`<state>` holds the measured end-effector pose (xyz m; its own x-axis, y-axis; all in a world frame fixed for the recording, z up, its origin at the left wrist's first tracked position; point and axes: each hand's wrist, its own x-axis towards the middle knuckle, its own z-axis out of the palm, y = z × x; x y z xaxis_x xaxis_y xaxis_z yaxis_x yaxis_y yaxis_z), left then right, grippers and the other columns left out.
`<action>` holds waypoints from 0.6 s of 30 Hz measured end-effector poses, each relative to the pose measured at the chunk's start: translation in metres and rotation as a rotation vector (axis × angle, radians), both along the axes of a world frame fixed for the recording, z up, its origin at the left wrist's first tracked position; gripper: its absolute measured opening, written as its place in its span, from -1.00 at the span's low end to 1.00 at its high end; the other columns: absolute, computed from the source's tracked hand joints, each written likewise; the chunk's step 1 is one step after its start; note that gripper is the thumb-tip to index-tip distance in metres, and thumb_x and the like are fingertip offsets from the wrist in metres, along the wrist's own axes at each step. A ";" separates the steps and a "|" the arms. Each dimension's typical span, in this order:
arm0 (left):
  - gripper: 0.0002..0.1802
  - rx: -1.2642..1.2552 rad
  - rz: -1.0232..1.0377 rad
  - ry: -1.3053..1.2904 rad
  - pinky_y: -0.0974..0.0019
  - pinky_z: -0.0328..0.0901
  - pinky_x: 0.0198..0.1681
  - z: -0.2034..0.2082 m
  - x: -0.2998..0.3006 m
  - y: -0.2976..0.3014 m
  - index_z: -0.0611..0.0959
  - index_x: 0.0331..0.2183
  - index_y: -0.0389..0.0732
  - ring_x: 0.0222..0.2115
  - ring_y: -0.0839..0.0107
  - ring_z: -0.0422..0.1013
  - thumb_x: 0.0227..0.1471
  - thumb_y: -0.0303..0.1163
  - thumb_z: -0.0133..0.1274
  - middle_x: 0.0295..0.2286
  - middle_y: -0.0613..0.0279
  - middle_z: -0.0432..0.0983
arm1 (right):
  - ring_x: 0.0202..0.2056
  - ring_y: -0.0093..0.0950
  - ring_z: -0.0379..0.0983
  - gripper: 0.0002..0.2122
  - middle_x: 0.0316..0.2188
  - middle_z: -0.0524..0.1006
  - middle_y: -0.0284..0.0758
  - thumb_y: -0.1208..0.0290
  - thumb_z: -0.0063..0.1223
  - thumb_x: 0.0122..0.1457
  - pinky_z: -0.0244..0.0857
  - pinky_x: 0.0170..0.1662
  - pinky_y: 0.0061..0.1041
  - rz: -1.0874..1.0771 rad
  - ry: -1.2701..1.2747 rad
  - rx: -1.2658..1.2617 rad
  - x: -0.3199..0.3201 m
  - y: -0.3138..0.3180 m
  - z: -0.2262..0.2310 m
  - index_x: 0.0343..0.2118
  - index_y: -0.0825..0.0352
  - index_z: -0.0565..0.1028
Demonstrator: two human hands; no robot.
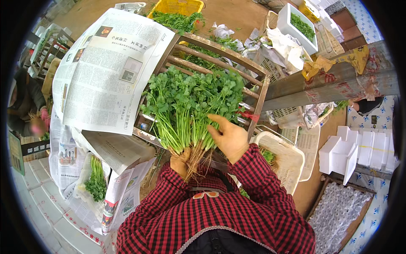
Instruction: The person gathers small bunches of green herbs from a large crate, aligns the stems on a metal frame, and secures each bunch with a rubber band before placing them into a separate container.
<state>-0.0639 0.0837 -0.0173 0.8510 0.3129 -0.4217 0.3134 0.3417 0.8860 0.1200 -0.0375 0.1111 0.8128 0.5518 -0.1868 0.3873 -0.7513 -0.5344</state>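
Green herb bunch [190,101] gripped at roots by left hand [179,160]; right hand [228,137] steadies stems.

Viewpoint: one fisheye camera on the person's head, left of a pair.
Direction: looks steeply down over the red checked sleeves onto the wooden rack [253,72].
Nearness: close; hands fill the centre.
Edges: straight lines bend near the dark rim.

I note a spread newspaper [108,67] upper left, a yellow crate [177,7] of greens at top, a white foam box [296,25] of greens upper right, stacked white boxes [359,150] at right, and a white plastic basket [283,158] beside them.
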 end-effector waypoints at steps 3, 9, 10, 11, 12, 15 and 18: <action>-0.55 -0.108 0.037 -0.026 0.31 0.54 -0.16 -0.004 -0.002 0.000 0.44 0.16 -0.37 -0.18 0.31 0.57 0.39 -0.27 -0.09 -0.03 0.00 0.58 | -0.42 -0.26 0.62 -0.59 -0.49 0.64 -0.26 0.04 0.11 0.24 0.48 -0.36 -0.30 0.030 0.026 0.092 0.003 0.031 0.003 0.12 -0.01 0.50; -0.59 -0.405 0.251 -0.079 0.27 0.58 -0.14 -0.009 0.002 -0.006 0.45 0.12 -0.43 -0.13 0.29 0.59 0.41 -0.33 -0.14 -0.01 0.01 0.57 | -0.54 -0.35 0.58 -0.87 -0.56 0.61 -0.28 0.28 0.19 0.20 0.42 -0.46 -0.40 -0.058 0.032 0.323 -0.005 0.019 -0.035 -0.26 0.18 0.60; -0.60 -0.227 0.128 -0.114 0.29 0.57 -0.14 -0.008 0.000 -0.004 0.45 0.12 -0.42 -0.15 0.29 0.59 0.39 -0.35 -0.12 -0.01 0.02 0.58 | -0.58 -0.43 0.57 -0.89 -0.58 0.60 -0.31 0.33 0.21 0.20 0.39 -0.50 -0.47 -0.145 0.176 0.401 -0.007 0.008 -0.025 -0.27 0.21 0.60; -0.60 -0.039 0.022 -0.153 0.32 0.56 -0.15 -0.009 -0.002 -0.001 0.45 0.12 -0.40 -0.16 0.30 0.60 0.37 -0.36 -0.09 -0.02 0.03 0.59 | -0.62 -0.60 0.51 -0.89 -0.62 0.57 -0.37 0.39 0.22 0.21 0.35 -0.53 -0.57 -0.226 0.409 0.418 -0.009 0.005 0.008 -0.27 0.29 0.60; -0.60 0.146 -0.064 -0.195 0.35 0.55 -0.15 -0.005 -0.003 0.002 0.44 0.12 -0.38 -0.17 0.30 0.61 0.35 -0.38 -0.06 -0.03 0.04 0.60 | -0.62 -0.67 0.49 -0.86 -0.63 0.56 -0.41 0.40 0.19 0.23 0.34 -0.53 -0.59 -0.244 0.404 0.417 -0.012 0.000 0.011 -0.23 0.34 0.59; -0.53 0.014 -0.057 -0.064 0.28 0.53 -0.13 -0.002 -0.003 0.004 0.43 0.14 -0.38 -0.14 0.25 0.59 0.34 -0.27 -0.02 -0.05 0.02 0.60 | -0.65 -0.59 0.46 -0.79 -0.67 0.51 -0.38 0.35 0.20 0.22 0.35 -0.54 -0.54 -0.062 0.230 0.332 -0.015 0.008 0.018 -0.10 0.23 0.60; -0.44 -0.592 0.263 0.083 0.23 0.53 -0.09 0.036 0.010 0.001 0.44 0.12 -0.43 -0.10 0.21 0.57 0.36 -0.13 -0.04 -0.05 -0.02 0.59 | -0.57 -0.31 0.55 -0.60 -0.62 0.55 -0.28 0.20 0.20 0.17 0.43 -0.48 -0.35 0.260 -0.005 0.015 -0.011 0.032 0.005 0.08 0.11 0.52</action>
